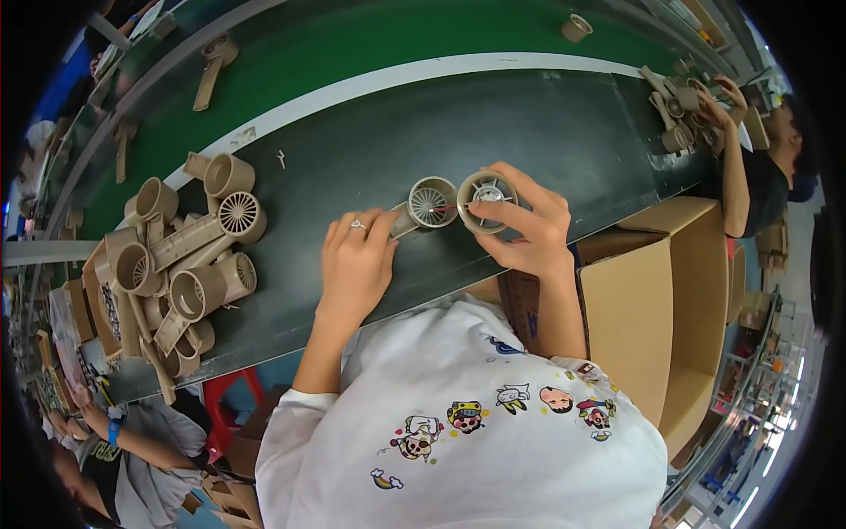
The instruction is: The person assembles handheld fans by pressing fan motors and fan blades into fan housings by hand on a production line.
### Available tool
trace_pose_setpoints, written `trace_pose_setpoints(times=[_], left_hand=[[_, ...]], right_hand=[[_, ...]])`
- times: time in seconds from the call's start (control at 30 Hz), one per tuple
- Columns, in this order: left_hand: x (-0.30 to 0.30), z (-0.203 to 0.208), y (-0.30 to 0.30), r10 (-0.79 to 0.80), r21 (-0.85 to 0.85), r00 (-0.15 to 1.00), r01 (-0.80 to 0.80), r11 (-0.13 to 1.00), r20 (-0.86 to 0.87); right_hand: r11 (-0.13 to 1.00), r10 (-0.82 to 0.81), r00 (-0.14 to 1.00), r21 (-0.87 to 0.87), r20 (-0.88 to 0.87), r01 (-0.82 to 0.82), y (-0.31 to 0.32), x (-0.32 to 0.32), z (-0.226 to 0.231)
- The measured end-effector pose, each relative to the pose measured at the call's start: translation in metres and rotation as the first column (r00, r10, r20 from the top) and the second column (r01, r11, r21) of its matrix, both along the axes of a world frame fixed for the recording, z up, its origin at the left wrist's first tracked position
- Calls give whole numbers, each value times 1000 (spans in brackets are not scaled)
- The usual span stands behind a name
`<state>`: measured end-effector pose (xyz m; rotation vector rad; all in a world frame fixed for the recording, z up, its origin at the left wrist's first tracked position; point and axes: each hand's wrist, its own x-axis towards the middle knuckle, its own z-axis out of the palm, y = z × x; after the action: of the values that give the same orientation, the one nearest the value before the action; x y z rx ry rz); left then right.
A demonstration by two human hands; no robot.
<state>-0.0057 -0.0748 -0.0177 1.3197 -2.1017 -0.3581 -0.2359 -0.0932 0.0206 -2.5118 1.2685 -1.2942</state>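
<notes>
My left hand (357, 260) is closed round the handle of a beige plastic fan-like housing (432, 202), whose round end shows a ribbed, spoked grille inside. Close by on the right, my right hand (535, 227) grips a beige round shell (467, 182) by its rim, with thumb and fingers reaching into its opening. A silvery motor-like hub (487, 193) sits in the middle of that shell. Thin red wire (448, 209) spans the small gap between the two parts. Both parts are over the dark worktop, near its front edge.
Many similar beige housings (240, 217) lie heaped at the left. A small pale piece (282, 160) lies on the dark worktop (352, 132). Beyond runs a green belt (370, 40) carrying a few housings. An open cardboard box (626, 309) stands at my right; co-workers sit on both sides.
</notes>
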Motion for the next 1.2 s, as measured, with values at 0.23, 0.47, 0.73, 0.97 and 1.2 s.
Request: trace_pose_setpoints(times=[0.23, 0.47, 0.73, 0.97, 1.2], left_hand=[[-1, -2, -7, -46, 11, 998, 46, 999, -33], [-13, -4, -14, -130, 116, 986, 142, 983, -107], [-23, -17, -20, -133, 88, 980, 147, 985, -146], [-17, -15, -22, -112, 183, 980, 141, 973, -163], [-23, -21, -22, -90, 55, 984, 100, 993, -157]], right_hand=[[995, 89, 995, 40, -48, -87, -8, 13, 1], [977, 166, 975, 162, -145, -142, -12, 20, 4], [917, 241, 961, 357, -136, -180, -13, 19, 8], [792, 240, 955, 534, 173, -296, -13, 7, 2], [743, 158, 710, 391, 687, -544, -11, 12, -50]])
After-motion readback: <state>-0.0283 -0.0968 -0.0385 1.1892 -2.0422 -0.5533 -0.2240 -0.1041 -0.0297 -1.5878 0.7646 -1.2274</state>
